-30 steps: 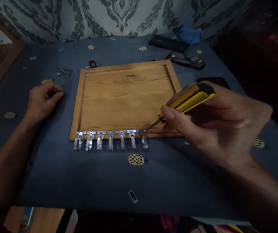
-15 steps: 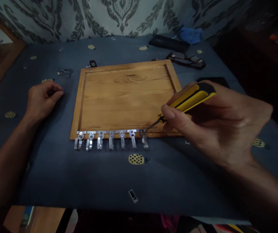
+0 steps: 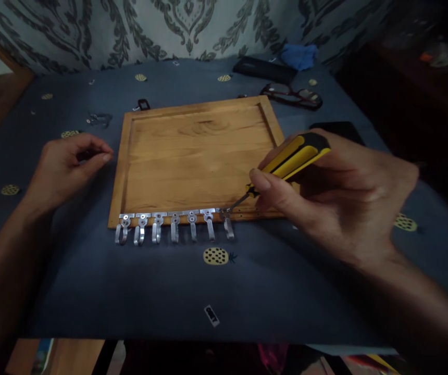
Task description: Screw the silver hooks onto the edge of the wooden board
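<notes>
My right hand (image 3: 349, 192) is closed around a yellow and black screwdriver (image 3: 294, 156), held at a slant. The tip of its shaft meets the rightmost metal hook (image 3: 227, 226) at the front edge of a framed wooden board (image 3: 200, 161). Several more silver hooks (image 3: 175, 226) line that edge to the left, with screws showing in their plates. Just left of the board, my left hand (image 3: 67, 166) hovers low with curled fingers, thumb and index tips together. Whether anything small sits between those tips, I cannot make out.
Loose metal hooks (image 3: 99, 120) lie beyond my left hand on the blue tablecloth (image 3: 161, 291). Behind the board are eyeglasses (image 3: 292, 96), a dark case (image 3: 265, 70) and a blue cloth (image 3: 299, 56). A dark flat object (image 3: 337, 130) lies behind my right hand.
My left hand has moved right, closer to the board, and its thumb and index tips have come together. The screwdriver tip stays at the rightmost hook. The view has shifted slightly.
</notes>
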`<state>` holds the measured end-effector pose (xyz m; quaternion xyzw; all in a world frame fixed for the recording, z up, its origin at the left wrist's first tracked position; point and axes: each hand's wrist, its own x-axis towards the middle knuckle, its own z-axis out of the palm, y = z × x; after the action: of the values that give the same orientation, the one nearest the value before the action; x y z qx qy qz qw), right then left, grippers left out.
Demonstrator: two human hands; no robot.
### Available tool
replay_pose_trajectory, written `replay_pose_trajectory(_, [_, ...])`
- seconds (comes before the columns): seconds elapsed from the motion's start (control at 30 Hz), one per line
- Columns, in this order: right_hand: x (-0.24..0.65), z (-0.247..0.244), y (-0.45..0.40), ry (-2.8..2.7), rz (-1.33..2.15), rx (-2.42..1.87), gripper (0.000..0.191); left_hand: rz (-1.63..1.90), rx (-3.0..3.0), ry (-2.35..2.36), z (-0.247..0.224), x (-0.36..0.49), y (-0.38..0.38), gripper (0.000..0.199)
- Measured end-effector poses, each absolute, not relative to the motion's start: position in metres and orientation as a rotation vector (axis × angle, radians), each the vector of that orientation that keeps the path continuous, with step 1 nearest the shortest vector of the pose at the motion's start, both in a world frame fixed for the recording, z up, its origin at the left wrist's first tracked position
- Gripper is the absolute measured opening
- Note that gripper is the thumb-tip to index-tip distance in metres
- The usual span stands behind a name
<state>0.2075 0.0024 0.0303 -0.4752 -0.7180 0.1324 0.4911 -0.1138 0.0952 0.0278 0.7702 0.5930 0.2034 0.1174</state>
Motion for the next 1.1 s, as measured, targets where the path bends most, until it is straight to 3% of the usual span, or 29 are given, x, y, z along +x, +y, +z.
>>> replay_pose_trajectory(0.7, [0.214,0.03,0.002,-1.827,0.252,-1.135,0.024,0.168,2.154,0.867,0.039,-0.008,0.058,0.01])
replay_pose_trajectory(1.1, [0.221,0.026,0.006,-1.879,0.195,-1.029,0.026,0.044,2.149,0.827,0.033,0.016,0.065,0.02])
